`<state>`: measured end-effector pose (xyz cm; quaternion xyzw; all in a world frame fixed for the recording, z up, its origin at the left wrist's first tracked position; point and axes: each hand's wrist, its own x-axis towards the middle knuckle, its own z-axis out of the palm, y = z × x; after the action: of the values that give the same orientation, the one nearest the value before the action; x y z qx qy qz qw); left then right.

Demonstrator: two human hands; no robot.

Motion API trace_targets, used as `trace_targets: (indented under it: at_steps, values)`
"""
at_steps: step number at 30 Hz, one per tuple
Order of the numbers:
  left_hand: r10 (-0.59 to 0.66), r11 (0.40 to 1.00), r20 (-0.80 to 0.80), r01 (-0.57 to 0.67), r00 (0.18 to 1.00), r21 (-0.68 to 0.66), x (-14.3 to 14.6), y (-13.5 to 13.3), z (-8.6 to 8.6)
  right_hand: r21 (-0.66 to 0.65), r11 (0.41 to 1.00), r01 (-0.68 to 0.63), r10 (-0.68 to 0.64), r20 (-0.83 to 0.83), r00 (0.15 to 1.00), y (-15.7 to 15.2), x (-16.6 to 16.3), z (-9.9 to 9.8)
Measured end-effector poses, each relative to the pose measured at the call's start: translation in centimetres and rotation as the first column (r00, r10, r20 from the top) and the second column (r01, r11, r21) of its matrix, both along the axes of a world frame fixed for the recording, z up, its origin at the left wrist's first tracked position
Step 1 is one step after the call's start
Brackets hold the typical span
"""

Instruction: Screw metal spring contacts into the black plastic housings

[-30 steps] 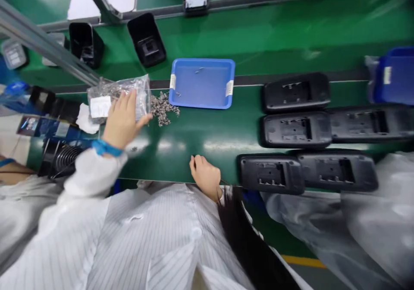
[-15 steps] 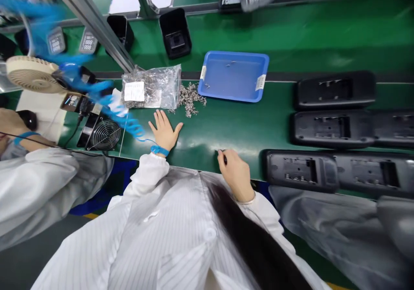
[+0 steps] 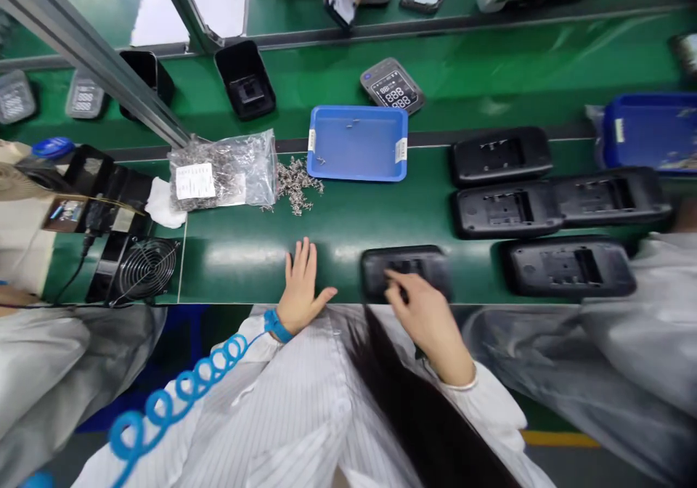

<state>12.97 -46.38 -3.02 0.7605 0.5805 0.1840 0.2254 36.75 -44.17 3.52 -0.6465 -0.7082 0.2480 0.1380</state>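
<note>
My left hand (image 3: pixel 299 288) lies flat on the green bench with its fingers spread and holds nothing. It wears a blue wrist strap (image 3: pixel 277 325) with a coiled blue cord. At the bench's front edge, my right hand (image 3: pixel 428 321) reaches over a black plastic housing (image 3: pixel 375 263), the index fingertip on its recessed middle. The other fingers are curled, and the thumb is partly hidden; a dark spot shows between thumb and index finger. Beyond my left hand are a pile of small metal springs or screws (image 3: pixel 297 186) and a clear plastic bag (image 3: pixel 253 168) of similar parts.
A blue tray (image 3: pixel 356 172) holds a few small parts. More black housings (image 3: pixel 493 212) sit at right, before another blue tray (image 3: pixel 613 128). A display unit (image 3: pixel 393 87) lies behind the first tray. At left are a fan (image 3: pixel 147 269) and a metal post (image 3: pixel 109 59). Co-workers sit either side.
The view has shifted. One black housing has moved left, away from the front row, and is now under my right hand, whose index finger has extended. A display unit now shows behind the blue tray.
</note>
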Motion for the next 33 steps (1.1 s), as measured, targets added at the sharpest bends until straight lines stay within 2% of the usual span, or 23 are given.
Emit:
trace_targets:
  at_steps: [1, 2, 3, 5, 7, 10, 12, 16, 22, 24, 28, 30, 33]
  values:
    - [-0.004, 1.0, -0.003, 0.004, 1.0, -0.014, -0.5, 0.4, 0.1, -0.045, 0.988, -0.148, 0.14, -0.152, 0.978, 1.3, -1.2, 0.8]
    - [-0.01, 1.0, -0.009, 0.01, 1.0, -0.025, -1.1, 0.9, 0.3, -0.071, 0.967, -0.244, 0.217, -0.269, 0.938, 3.1, -2.4, 1.3]
    - [-0.02, 0.999, -0.017, 0.02, 1.0, -0.033, -1.9, 1.4, 0.5, -0.064, 0.965, -0.254, 0.221, -0.317, 0.922, 5.2, -3.6, 1.6]
    - [-0.05, 0.998, -0.036, 0.049, 0.998, -0.035, -3.4, 2.4, 0.9, -0.025, 0.984, -0.177, 0.164, -0.271, 0.948, 9.8, -5.9, 1.0]
    - [-0.08, 0.997, -0.055, 0.078, 0.995, -0.027, -4.4, 2.9, 1.2, -0.055, 0.981, -0.185, 0.178, -0.116, 0.977, 14.1, -7.8, -0.8]
    - [-0.114, 0.993, -0.06, 0.115, 0.992, 0.022, -4.6, 3.1, 1.3, -0.031, 0.991, -0.127, 0.127, 0.02, 0.992, 17.8, -10.1, -3.5]
    - [-0.098, 0.992, -0.039, 0.101, 0.994, 0.082, -4.0, 3.0, 1.0, 0.04, 0.995, -0.089, 0.086, 0.071, 0.994, 18.3, -11.2, -4.5]
    - [-0.04, 0.987, 0.03, 0.035, 0.999, 0.158, -2.6, 3.1, 0.3, 0.097, 0.987, -0.129, 0.106, 0.219, 0.97, 17.2, -11.8, -4.8]
    - [-0.016, 0.987, 0.058, 0.007, 0.998, 0.161, -1.7, 3.4, 0.1, 0.082, 0.942, -0.325, 0.278, 0.352, 0.894, 16.7, -9.0, -4.9]
    - [-0.026, 0.986, 0.068, 0.014, 0.997, 0.169, -1.4, 3.5, 0.1, 0.123, 0.932, -0.34, 0.287, 0.319, 0.903, 16.8, -7.7, -4.6]
    - [-0.034, 0.988, 0.093, 0.019, 0.995, 0.155, -0.7, 3.7, 0.0, 0.224, 0.959, -0.172, 0.141, 0.148, 0.979, 16.7, -5.7, -2.3]
    - [-0.021, 0.989, 0.097, 0.007, 0.995, 0.147, -0.5, 3.8, 0.0, 0.182, 0.974, -0.133, 0.122, 0.07, 0.99, 16.4, -5.2, -0.9]
    - [-0.004, 0.987, 0.096, -0.012, 0.995, 0.161, -0.3, 3.9, -0.2, 0.107, 0.982, -0.156, 0.167, -0.093, 0.982, 16.0, -4.8, 0.2]
